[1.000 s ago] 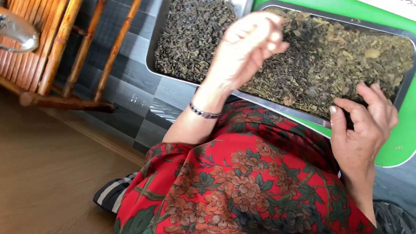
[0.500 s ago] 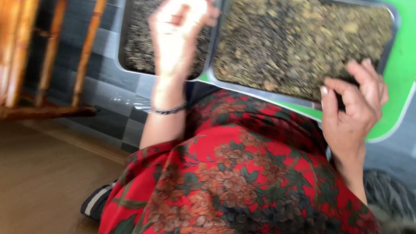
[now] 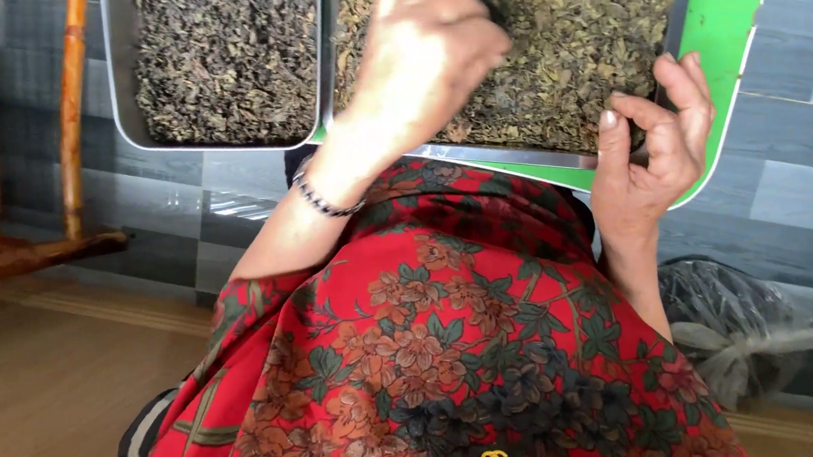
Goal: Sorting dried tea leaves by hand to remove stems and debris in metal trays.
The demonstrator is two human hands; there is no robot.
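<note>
Overhead, the left hand (image 3: 425, 50) is seen from its back, its fingers curled loosely downward over the dried leaves (image 3: 547, 40) in the right-hand steel tray (image 3: 478, 151); whether anything is pinched beneath those fingers cannot be told, since the fingertips are hidden. A beaded bracelet (image 3: 325, 198) is worn at that wrist. The right hand (image 3: 650, 153) is placed at the tray's near right corner, thumb raised and fingers bent, half open, with the fingertips touching the tray's rim; it cannot be told whether leaves are held. This tray is set on a green board (image 3: 729, 43). Just beside it to the left, a second steel tray (image 3: 129, 135) of darker leaves (image 3: 225, 58) is laid over the grey tiled floor (image 3: 797, 204). A red flowered garment (image 3: 437, 353) fills the foreground.
</note>
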